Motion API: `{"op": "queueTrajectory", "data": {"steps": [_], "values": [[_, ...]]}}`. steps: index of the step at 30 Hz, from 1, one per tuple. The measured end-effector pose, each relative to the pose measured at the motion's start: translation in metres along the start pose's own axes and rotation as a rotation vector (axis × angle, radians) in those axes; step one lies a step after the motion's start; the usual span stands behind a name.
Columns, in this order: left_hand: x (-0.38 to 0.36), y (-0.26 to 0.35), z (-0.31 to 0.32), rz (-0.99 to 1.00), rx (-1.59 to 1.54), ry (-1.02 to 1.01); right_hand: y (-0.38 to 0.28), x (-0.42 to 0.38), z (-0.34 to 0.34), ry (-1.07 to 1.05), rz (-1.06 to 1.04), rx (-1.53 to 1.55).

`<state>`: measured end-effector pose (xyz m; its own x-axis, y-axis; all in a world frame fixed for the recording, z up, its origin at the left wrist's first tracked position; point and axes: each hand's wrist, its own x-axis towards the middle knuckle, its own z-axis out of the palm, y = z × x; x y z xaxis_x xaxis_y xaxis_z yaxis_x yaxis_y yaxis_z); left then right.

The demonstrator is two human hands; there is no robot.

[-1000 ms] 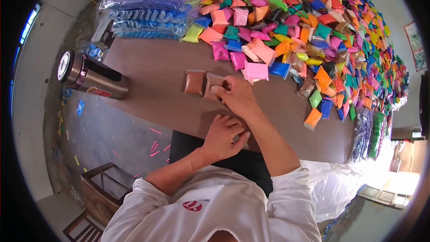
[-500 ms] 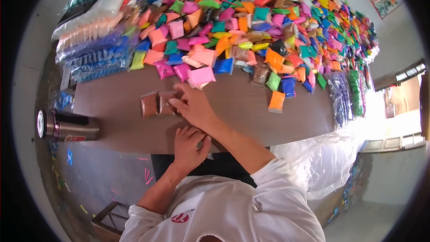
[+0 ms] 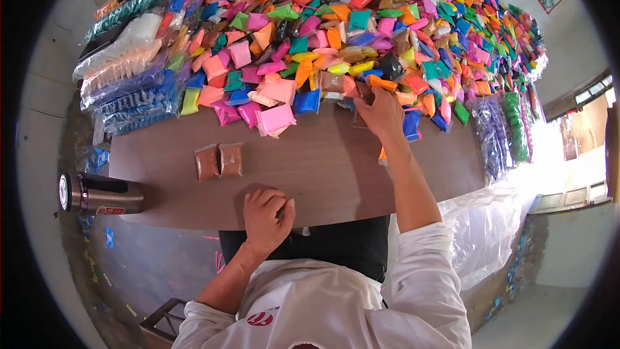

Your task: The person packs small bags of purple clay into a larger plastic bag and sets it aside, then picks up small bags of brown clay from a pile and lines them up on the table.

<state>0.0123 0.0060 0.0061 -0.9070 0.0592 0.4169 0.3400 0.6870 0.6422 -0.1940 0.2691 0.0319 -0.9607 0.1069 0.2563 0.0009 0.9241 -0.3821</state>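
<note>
My right hand (image 3: 382, 115) is at the front edge of the packet pile, its thumb and fingers closed on a small brown packet (image 3: 365, 93). Part of that packet is hidden by the hand. Resting on the near edge of the table, my left hand (image 3: 266, 221) has loosely bent fingers and its thumb held apart; nothing shows in it. Two brown packets in clear wrap, a left one (image 3: 206, 162) and a right one (image 3: 230, 159), lie side by side on the table beyond my left hand.
A big heap of coloured packets (image 3: 310, 26) covers the far side of the brown table (image 3: 310, 168). Bagged stacks (image 3: 132, 84) stand at the left, with more bagged rolls (image 3: 491, 136) at the right. A steel flask (image 3: 106, 194) lies near the left edge.
My right hand has moved from beside the two brown packets rightward to the pile and closed on another brown packet. The right one of the pair now lies uncovered. My left hand stays near the edge.
</note>
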Motion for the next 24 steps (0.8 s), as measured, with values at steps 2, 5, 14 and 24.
{"op": "queueTrajectory", "data": {"steps": [2, 5, 14, 24], "values": [[-0.001, 0.000, 0.001, -0.002, 0.003, 0.009, -0.003, 0.005, 0.006, 0.040, -0.005, 0.008], [-0.001, -0.002, 0.004, 0.011, -0.003, 0.012, -0.004, 0.012, 0.002, -0.012, 0.066, -0.021], [-0.002, -0.003, -0.003, -0.021, -0.057, 0.002, 0.015, 0.004, -0.034, -0.286, 0.264, 1.077], [-0.002, -0.004, -0.013, -0.076, -0.122, -0.081, -0.062, -0.084, -0.044, -0.646, 0.211, 1.226]]}}
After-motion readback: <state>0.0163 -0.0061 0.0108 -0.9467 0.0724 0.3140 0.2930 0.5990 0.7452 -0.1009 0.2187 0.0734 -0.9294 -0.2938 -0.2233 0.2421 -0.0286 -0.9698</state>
